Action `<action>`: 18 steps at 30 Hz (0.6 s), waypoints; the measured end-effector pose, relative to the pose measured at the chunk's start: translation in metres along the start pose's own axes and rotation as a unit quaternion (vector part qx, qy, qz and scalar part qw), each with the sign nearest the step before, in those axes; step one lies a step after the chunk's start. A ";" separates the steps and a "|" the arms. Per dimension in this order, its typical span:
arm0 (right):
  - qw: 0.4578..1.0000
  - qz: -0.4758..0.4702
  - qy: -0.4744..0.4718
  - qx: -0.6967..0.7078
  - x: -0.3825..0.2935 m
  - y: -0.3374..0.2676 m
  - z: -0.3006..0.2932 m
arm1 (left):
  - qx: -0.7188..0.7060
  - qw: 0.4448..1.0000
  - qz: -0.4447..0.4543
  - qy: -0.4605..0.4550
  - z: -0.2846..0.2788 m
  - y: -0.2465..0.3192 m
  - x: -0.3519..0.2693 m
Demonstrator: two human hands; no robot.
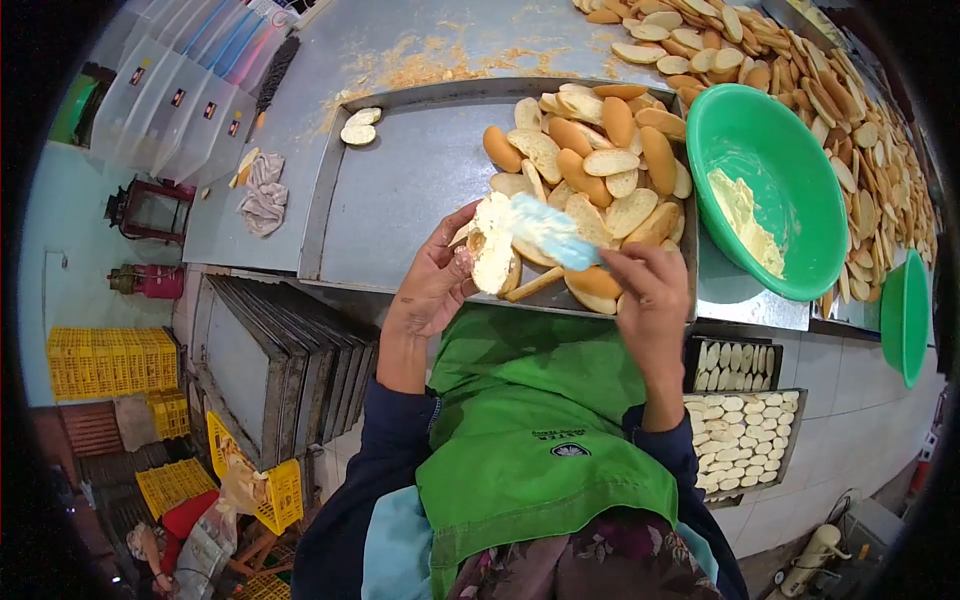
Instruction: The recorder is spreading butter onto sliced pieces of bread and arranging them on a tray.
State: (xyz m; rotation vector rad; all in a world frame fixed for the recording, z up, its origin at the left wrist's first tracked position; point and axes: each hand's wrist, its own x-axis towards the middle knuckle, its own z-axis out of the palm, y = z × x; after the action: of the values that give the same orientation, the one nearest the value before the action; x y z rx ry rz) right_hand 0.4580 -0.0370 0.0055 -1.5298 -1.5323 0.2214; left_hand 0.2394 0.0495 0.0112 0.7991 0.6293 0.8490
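My left hand [439, 281] grips a bread slice [491, 247] whose upper face is coated with pale cream; part of another slice seems to show behind it. In my right hand [652, 300] is a light-blue spatula [566, 236], its blade smeared with cream and touching or just over the coated slice. Both hands are above the front edge of a metal baking tray [405, 180]. Uncoated bread slices [585, 150] lie heaped in the tray's right half. Two coated slices [360, 127] rest in its far left corner. A green basin [765, 187] on the right holds more cream [742, 217].
A large bread pile [862, 150] spreads along the right. Stacked metal trays [292, 367] stand below the table at left, near yellow crates [112, 364]. Filled trays [746, 442] sit low on the right. A cloth [264, 195] lies by plastic bins [172, 105]. Another person [176, 532] is lower left.
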 end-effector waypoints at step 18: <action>0.919 0.158 -0.086 0.352 -0.007 0.006 0.014 | 0.054 0.998 0.022 0.037 -0.005 0.007 -0.006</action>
State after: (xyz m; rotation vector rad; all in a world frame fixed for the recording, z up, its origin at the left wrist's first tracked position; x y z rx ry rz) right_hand 0.4514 -0.0355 -0.0097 -1.1688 -1.1305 1.0045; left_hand 0.2296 0.0492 0.0152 0.8845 0.7290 0.8938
